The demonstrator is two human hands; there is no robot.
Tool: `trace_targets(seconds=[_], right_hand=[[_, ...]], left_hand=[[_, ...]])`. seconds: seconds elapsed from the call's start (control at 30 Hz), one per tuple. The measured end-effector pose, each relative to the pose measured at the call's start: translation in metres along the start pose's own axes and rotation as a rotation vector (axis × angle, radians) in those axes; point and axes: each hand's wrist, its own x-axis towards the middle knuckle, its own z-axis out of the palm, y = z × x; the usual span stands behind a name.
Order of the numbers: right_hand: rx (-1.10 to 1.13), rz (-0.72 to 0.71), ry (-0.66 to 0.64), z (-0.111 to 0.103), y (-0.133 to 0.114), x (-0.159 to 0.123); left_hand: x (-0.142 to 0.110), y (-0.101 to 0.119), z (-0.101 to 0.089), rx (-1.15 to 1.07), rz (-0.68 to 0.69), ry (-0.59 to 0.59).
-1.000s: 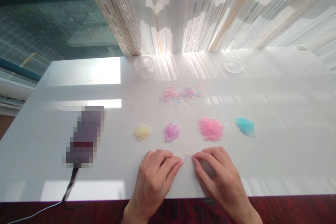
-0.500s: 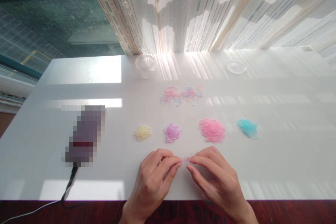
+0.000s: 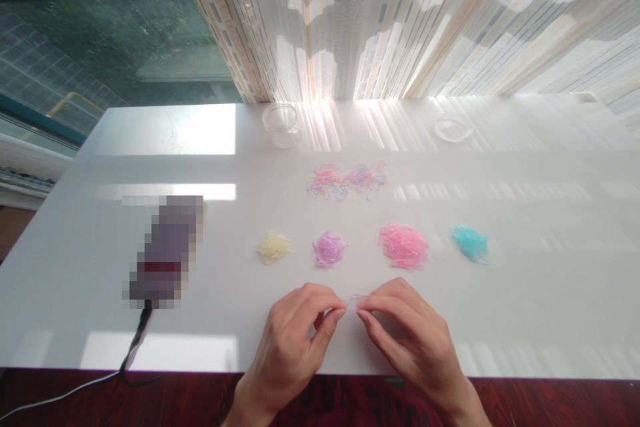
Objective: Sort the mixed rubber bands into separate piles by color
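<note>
My left hand and my right hand meet fingertip to fingertip near the front edge of the white table, both pinching a tiny pale pink elastic band between them. Just beyond the hands lie four sorted heaps of small bands: yellow, purple, pink and turquoise. Farther back lies a scattered mixed heap of pink, purple and blue bands.
A clear plastic cup and a clear lid stand at the back by the striped curtain. A blurred dark device with a cable lies at the left. A window is at the back left.
The hands have stayed together at the front edge; the fingertips have shifted slightly while working the small band. The view has drifted a little.
</note>
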Motion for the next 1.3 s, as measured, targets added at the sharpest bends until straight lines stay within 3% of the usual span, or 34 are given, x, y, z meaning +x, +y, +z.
trace_targets(seconds=[0.37,1.3], right_hand=[[0.05,-0.044,0.002,-0.002,-0.002,-0.004],[0.055,-0.076,0.017,0.0,-0.003,-0.004]], left_hand=[[-0.001,0.01,0.002,0.002,0.051,0.022],[0.0,0.012,0.002,-0.147,-0.054,0.037]])
